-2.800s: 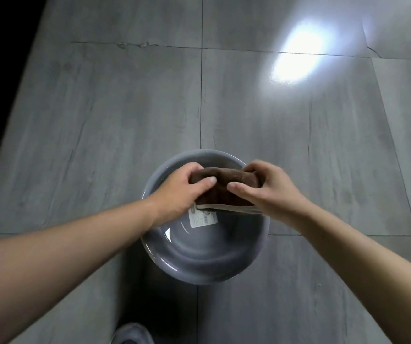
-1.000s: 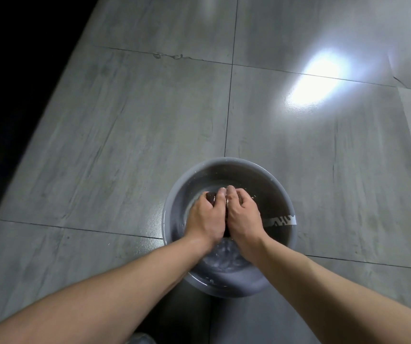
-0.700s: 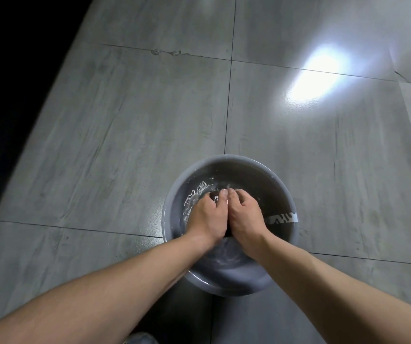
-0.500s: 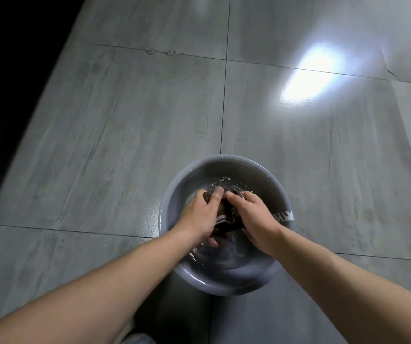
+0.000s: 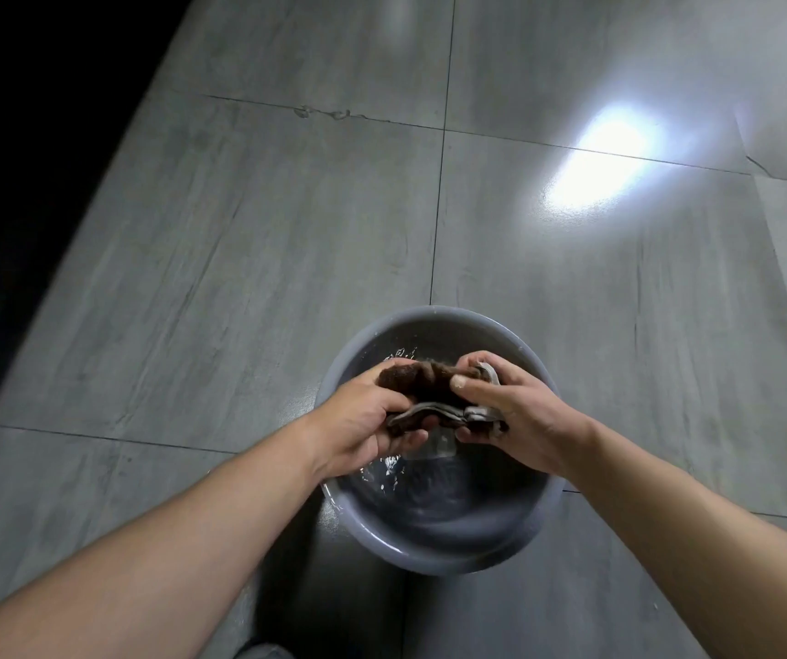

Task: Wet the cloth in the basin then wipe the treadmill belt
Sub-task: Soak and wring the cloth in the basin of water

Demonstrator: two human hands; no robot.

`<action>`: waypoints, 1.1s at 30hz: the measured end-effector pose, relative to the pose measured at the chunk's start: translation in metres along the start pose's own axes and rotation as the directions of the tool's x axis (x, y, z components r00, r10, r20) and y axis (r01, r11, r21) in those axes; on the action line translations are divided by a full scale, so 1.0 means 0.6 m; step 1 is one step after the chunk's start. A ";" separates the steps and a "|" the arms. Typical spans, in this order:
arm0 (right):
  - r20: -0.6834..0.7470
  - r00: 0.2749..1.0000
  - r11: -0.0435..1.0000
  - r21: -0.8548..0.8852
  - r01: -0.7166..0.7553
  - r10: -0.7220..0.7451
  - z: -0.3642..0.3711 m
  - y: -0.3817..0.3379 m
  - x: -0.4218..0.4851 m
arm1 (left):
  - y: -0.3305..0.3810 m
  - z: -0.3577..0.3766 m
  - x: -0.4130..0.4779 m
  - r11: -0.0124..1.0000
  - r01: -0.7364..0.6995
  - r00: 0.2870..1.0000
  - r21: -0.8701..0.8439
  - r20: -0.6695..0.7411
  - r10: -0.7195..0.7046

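The grey tiled floor (image 5: 239, 259) carries a round grey plastic basin (image 5: 434, 549) at six o'clock. Above its water, left hand (image 5: 358, 420) and right hand (image 5: 520, 420) each grip the soaked brown cloth (image 5: 429, 387), bunched between them. It looks limp, heavy and dripping; hold both ends.

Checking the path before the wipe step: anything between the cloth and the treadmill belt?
Cannot tell. No treadmill is in view. Both the left hand and right hand grip the cloth over the basin; only bare floor tiles surround it.
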State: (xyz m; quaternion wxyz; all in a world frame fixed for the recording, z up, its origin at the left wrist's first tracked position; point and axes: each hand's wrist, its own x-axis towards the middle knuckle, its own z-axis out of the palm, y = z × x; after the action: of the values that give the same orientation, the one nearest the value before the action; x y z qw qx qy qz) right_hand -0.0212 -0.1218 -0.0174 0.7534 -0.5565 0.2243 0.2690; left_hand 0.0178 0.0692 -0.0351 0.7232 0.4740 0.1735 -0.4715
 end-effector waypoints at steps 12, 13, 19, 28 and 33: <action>-0.207 0.978 0.982 -0.187 -0.025 -0.014 0.016 0.025 0.022 | -0.020 0.018 0.023 0.982 -0.104 0.969 0.156 -0.209 0.135; -0.231 0.972 0.946 -0.324 -0.029 -0.050 0.018 0.028 0.022 | -0.023 0.020 0.020 0.974 -0.115 0.966 0.193 -0.208 0.155; -0.330 0.885 0.784 -0.618 0.059 -0.327 0.049 0.047 0.026 | -0.024 0.050 0.027 0.762 -0.042 0.870 0.646 -0.352 0.346; -0.375 0.841 0.842 -0.515 0.162 -0.391 0.085 0.048 0.032 | -0.041 0.055 0.028 0.614 -0.082 0.772 0.785 -0.340 0.537; -0.382 0.836 0.837 -0.523 0.157 -0.395 0.085 0.064 0.036 | -0.049 0.046 0.032 0.557 -0.070 0.790 0.828 -0.295 0.537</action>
State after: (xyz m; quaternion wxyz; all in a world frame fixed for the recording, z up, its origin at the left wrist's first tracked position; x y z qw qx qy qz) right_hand -0.0281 -0.0605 -0.0442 0.5480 -0.7981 0.2442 0.0552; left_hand -0.0027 0.0328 -0.0505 0.4402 0.8707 0.0497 -0.2136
